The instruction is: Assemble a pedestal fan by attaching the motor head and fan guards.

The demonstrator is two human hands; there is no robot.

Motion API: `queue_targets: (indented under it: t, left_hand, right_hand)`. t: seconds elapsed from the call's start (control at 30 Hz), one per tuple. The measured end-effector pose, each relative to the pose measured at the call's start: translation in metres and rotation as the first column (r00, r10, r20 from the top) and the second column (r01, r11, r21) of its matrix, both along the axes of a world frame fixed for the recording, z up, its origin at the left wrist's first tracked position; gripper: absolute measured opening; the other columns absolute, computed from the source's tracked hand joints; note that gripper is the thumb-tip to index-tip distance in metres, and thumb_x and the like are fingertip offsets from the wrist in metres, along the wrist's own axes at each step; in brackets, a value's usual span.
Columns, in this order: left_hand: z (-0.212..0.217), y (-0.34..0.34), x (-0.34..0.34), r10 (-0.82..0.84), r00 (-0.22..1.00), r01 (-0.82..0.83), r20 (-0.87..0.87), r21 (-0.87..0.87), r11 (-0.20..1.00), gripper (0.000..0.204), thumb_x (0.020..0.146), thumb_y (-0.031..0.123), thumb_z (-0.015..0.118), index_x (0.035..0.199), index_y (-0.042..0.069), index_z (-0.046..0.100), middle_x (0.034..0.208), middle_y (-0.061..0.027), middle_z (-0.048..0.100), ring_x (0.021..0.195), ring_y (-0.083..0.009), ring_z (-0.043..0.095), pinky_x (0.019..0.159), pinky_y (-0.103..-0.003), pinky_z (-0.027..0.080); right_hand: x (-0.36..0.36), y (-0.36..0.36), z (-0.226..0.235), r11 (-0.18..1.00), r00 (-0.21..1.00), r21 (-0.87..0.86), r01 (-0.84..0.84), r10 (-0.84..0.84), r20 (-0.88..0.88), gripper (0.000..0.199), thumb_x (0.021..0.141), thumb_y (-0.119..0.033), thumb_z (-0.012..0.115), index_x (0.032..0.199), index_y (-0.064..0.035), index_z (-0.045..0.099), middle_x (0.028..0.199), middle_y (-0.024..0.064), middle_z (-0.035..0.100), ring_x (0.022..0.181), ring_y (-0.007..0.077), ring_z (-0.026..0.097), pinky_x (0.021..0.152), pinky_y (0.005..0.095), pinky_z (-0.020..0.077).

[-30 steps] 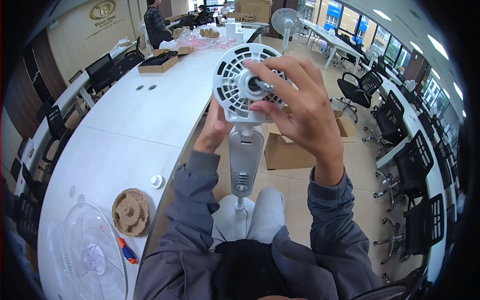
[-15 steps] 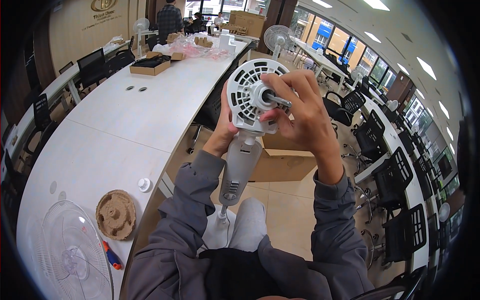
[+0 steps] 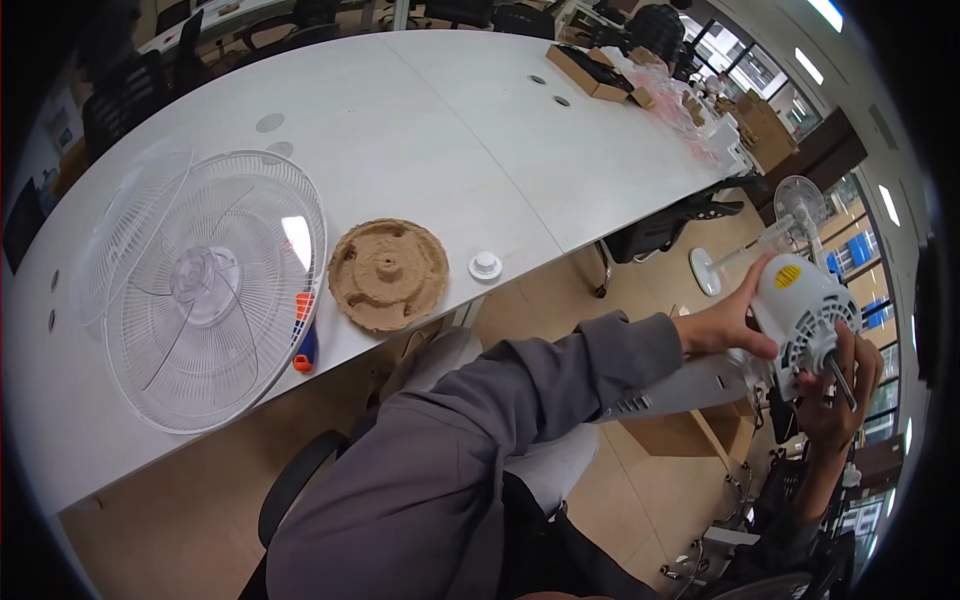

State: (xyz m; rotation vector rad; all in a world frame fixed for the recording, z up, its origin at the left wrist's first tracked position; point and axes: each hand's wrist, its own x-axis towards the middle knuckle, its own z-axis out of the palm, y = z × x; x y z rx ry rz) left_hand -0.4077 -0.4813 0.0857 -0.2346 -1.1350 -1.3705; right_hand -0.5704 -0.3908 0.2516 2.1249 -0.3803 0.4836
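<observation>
A white fan motor head [image 3: 785, 285] with a slotted front and a bare metal shaft [image 3: 842, 382] sits on a pale grey fan column [image 3: 675, 390], tilted at the right of the view. My left hand [image 3: 722, 325] grips the housing from its near left side, thumb toward the slotted face. My right hand [image 3: 838, 400] is closed around the front of the motor head, with fingers curled beside the shaft. What its palm touches is hidden. On the white table [image 3: 450, 140] lie a white wire fan grille [image 3: 255, 360], a brown moulded pulp disc [image 3: 390, 300] and a small white cap [image 3: 485, 266].
A screwdriver [image 3: 305, 350] with an orange and blue handle lies partly under the grille's edge. An open cardboard box [image 3: 690, 435] stands on the floor below the motor head. At the table's far end are a shallow carton [image 3: 585, 75] and crumpled plastic wrap [image 3: 655, 85].
My view has swung to the left, so the table fills more of it and the fan appears farther right. Both hands stay on the motor head.
</observation>
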Motion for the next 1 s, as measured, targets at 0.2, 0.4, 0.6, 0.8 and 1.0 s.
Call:
queue_targets:
  t: [0.2, 0.4, 0.6, 0.8, 1.0]
  left_hand:
    - [0.000, 0.003, 0.000, -0.104, 0.994, 0.105, -0.042, 0.029, 0.994, 0.151, 0.057, 0.035, 0.098, 0.160, 0.017, -0.010, 0.157, -0.0169, 0.026, 0.145, -0.0297, 0.030, 0.119, -0.041, 0.026]
    - [-0.003, -0.006, -0.010, -0.172, 0.983, 0.172, -0.068, -0.011, 0.985, 0.152, 0.060, 0.025, 0.097, 0.158, 0.018, -0.019, 0.153, -0.0192, 0.030, 0.141, -0.0327, 0.035, 0.115, -0.041, 0.034]
    - [-0.005, -0.009, -0.017, -0.318, 0.942, 0.318, -0.105, -0.017, 0.948, 0.154, 0.061, 0.020, 0.097, 0.157, 0.022, -0.023, 0.154, -0.0218, 0.029, 0.139, -0.0341, 0.037, 0.113, -0.042, 0.038]
    - [-0.058, -0.003, -0.005, -0.230, 0.972, 0.234, 0.051, -0.099, 0.967, 0.152, 0.062, 0.023, 0.097, 0.158, 0.018, -0.021, 0.152, -0.0291, 0.033, 0.119, -0.0356, 0.059, 0.101, -0.040, 0.049]
    - [-0.141, 0.025, 0.011, -0.104, 0.927, 0.126, 0.361, -0.036, 0.991, 0.082, 0.059, 0.033, 0.092, 0.126, -0.001, 0.060, 0.109, -0.0200, 0.069, 0.101, -0.0317, 0.069, 0.084, -0.038, 0.053]
  right_hand:
    - [0.001, 0.005, -0.021, 0.995, 0.989, -0.028, 0.091, -0.088, 0.116, 0.047, 0.100, -0.028, 0.061, 0.127, 0.0111, 0.061, 0.115, 0.0208, 0.063, 0.102, 0.0352, 0.061, 0.088, 0.0450, 0.0501]
    - [-0.001, 0.013, -0.027, 0.979, 0.974, -0.071, 0.190, -0.178, 0.139, 0.044, 0.102, -0.024, 0.057, 0.129, 0.0114, 0.059, 0.122, 0.0200, 0.063, 0.107, 0.0337, 0.061, 0.091, 0.0440, 0.0508]
    - [-0.006, 0.015, -0.026, 0.972, 0.955, -0.008, 0.237, -0.231, 0.187, 0.044, 0.104, -0.021, 0.052, 0.131, 0.0130, 0.056, 0.127, 0.0205, 0.063, 0.111, 0.0340, 0.059, 0.095, 0.0452, 0.0492]
    - [-0.043, 0.026, -0.051, 0.911, 0.884, -0.045, 0.410, -0.385, 0.264, 0.071, 0.098, -0.050, 0.051, 0.148, -0.0014, 0.043, 0.146, 0.0272, 0.045, 0.133, 0.0434, 0.044, 0.112, 0.0551, 0.0312]
    - [-0.116, 0.063, -0.237, 0.819, 0.585, 0.264, 0.510, -0.555, 0.591, 0.073, 0.098, -0.051, 0.053, 0.150, -0.0016, 0.040, 0.144, 0.0323, 0.046, 0.133, 0.0460, 0.047, 0.110, 0.0549, 0.0343]
